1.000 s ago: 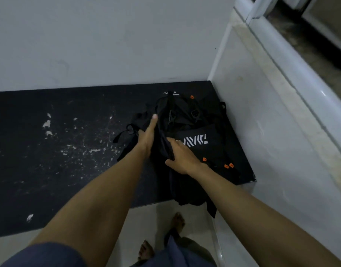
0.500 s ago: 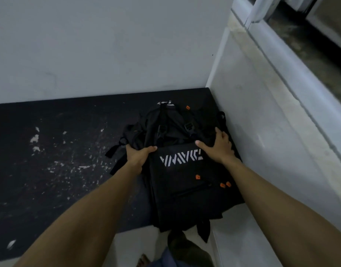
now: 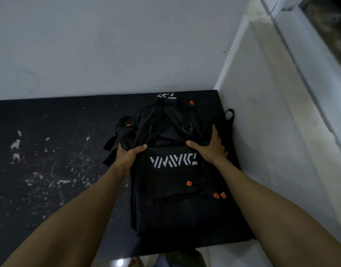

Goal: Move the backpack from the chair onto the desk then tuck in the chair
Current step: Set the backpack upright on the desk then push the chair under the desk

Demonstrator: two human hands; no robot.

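Two bare hands hold a black fabric backpack with orange zipper pulls and a grey printed logo (image 3: 177, 189), which lies flat at the right end of the scuffed black table (image 3: 50, 170), against the white side wall (image 3: 271, 151). Its long axis runs from the near edge toward the far right corner, top end pointing away. The left hand (image 3: 127, 157) has its fingers curled around the bag's left side; the right hand (image 3: 210, 147) lies spread open on the right side, thumb across the front.

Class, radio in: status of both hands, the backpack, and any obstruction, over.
Left hand gripping black fabric backpack; right hand flat on it. Backpack lying on black desk, against side wall. Chair not visible.
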